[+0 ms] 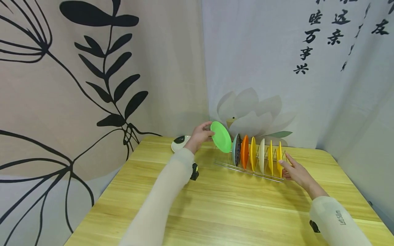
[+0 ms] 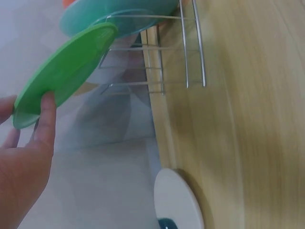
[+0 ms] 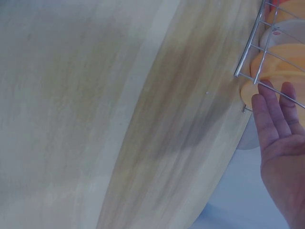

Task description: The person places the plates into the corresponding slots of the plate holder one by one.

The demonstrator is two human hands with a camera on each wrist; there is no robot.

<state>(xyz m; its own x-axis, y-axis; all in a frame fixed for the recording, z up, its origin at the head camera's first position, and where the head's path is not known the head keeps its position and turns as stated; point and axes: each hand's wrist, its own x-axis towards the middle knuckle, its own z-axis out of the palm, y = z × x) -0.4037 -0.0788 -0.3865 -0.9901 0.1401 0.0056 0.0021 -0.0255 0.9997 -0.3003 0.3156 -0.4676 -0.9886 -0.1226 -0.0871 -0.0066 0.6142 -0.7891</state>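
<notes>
A bright green plate (image 1: 221,137) is pinched at its edge between the thumb and fingers of my left hand (image 1: 200,136). It is tilted above the left end of a wire dish rack (image 1: 249,172), beside a light blue plate (image 2: 128,16). Other plates stand upright in a row along the rack: a dark patterned one (image 1: 237,150), an orange one (image 1: 244,152), several yellow ones and a cream one (image 1: 262,156). At the rack's right end, my right hand (image 1: 296,173) has its fairly straight fingers against the wire, close to the last yellow plate (image 1: 279,159).
Behind my left hand a white dish with a dark patch (image 1: 179,142) lies at the table's back edge. A small black object (image 1: 194,172) shows near my left sleeve. The wooden table (image 1: 234,212) meets printed curtains at the back and sides.
</notes>
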